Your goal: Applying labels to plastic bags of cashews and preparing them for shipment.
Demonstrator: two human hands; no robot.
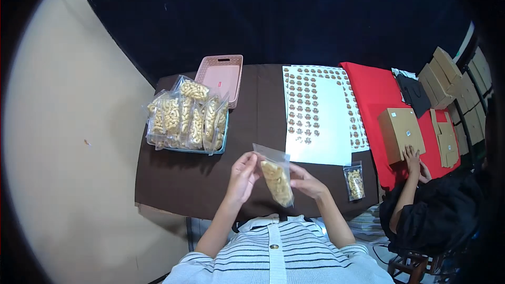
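In front of my chest, above the brown-covered table, I hold a clear zip pouch of pale, curved, cashew-like pieces. It hangs tilted, its flat top edge up. My left hand pinches its upper left edge between thumb and fingers. On the other side, my right hand grips the right edge, some fingers hidden behind the plastic. Printed sheets of round stickers lie just beyond my right hand; the top one has a large bare area. Another filled pouch lies near the table's right front.
At the left, a blue basket is packed with several filled pouches. Behind it sits a pink plastic tray. On a red cloth at the right, a co-worker's hand touches a cardboard box. More boxes stand beyond.
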